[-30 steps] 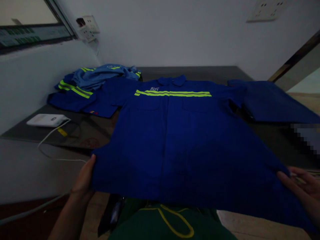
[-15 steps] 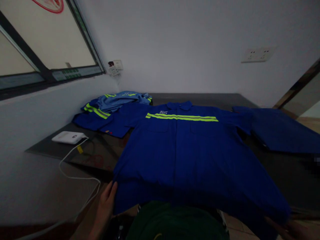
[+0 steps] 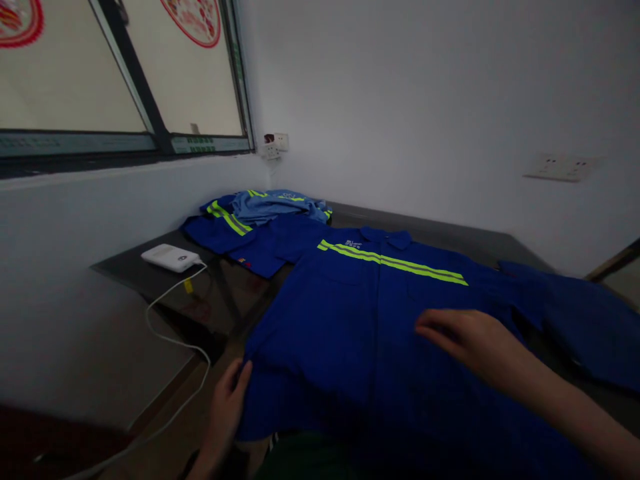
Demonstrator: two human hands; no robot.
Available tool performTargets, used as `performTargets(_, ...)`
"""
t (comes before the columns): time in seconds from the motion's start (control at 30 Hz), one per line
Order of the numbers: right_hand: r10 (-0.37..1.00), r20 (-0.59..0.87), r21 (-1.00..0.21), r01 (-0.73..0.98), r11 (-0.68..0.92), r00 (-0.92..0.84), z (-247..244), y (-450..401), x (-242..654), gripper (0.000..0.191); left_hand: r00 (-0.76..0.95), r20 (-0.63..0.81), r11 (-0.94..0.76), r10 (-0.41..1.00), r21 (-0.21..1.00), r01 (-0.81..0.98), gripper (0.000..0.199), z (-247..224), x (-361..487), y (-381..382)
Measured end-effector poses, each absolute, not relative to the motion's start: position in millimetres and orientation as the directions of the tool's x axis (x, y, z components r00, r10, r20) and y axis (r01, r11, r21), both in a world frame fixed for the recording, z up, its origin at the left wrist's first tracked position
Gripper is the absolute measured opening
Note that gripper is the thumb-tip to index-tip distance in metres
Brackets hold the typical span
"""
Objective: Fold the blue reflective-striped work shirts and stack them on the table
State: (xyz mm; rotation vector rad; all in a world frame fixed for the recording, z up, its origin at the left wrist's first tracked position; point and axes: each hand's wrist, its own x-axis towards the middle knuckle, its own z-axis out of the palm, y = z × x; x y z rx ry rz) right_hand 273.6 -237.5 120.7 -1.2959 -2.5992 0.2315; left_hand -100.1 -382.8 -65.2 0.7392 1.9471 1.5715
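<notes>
A blue work shirt [image 3: 330, 320] with a yellow-green reflective stripe across the chest lies spread face up on the dark table, its collar toward the wall. Its lower hem hangs over the near edge. My left hand [image 3: 227, 400] grips the shirt's lower left edge between thumb and fingers. Above the right half of the shirt front is my right hand [image 3: 460, 337], its fingers bent and brought together, pointing left. Whether anything is between those fingertips is too dark to tell.
Crumpled blue clothes [image 3: 280, 207] lie at the back left. A white device [image 3: 170, 257] with a cable [image 3: 167, 340] sits on the table's [image 3: 120, 260] left corner. Dark blue folded cloth [image 3: 590, 320] lies at the right. A window and wall sockets are beyond.
My right hand has left the shirt's lower right corner and moved up and left over its front. My left hand stays at the left edge. The view has turned left.
</notes>
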Motion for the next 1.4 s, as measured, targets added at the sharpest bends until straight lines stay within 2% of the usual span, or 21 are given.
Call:
performTargets(0.07,0.709,0.088,-0.170,0.691,0.702,-0.699,137,-203,202,0.015,-0.675,-0.114,0.182,0.729,0.983,0.031,0.067,-59,-98,-381)
performTargets(0.17,0.655,0.108,-0.114,0.645,0.755,-0.748,140,-154,103,0.017,-0.625,-0.165,0.201,0.763,0.980,-0.014,0.069,-51,-98,-381)
performTargets(0.37,0.723,0.104,-0.054,0.722,0.690,-0.683,88,-104,-32,0.045,-0.603,-0.204,0.227,0.771,0.973,-0.039,0.062,-49,-98,-382)
performTargets(0.47,0.733,0.133,-0.021,0.737,0.675,-0.667,61,-103,-65,0.043,-0.597,-0.196,0.222,0.778,0.975,-0.030,0.058,-58,-93,-387)
performTargets(0.63,0.704,0.232,0.090,0.736,0.671,-0.671,42,-94,-79,0.040,-0.599,-0.196,0.216,0.777,0.976,-0.039,0.055,-71,-83,-404)
performTargets(0.8,0.764,0.209,0.147,0.792,0.592,-0.610,44,-73,-72,0.043,-0.663,-0.197,0.247,0.722,0.969,-0.019,0.059,-83,-76,-417)
performTargets(1.0,0.833,0.226,0.098,0.862,0.497,-0.505,48,-66,-61,0.044,-0.599,-0.144,0.226,0.788,0.972,0.064,0.057,-92,-81,-416)
performTargets(1.23,0.847,0.223,0.005,0.870,0.493,-0.482,55,-66,-53,0.038,-0.639,-0.124,0.263,0.759,0.956,0.128,0.054,-74,-79,-413)
performTargets(1.4,0.847,0.260,-0.062,0.867,0.494,-0.464,82,-52,-19,0.037,-0.671,-0.076,0.247,0.737,0.955,0.162,0.052,-51,-84,-427)
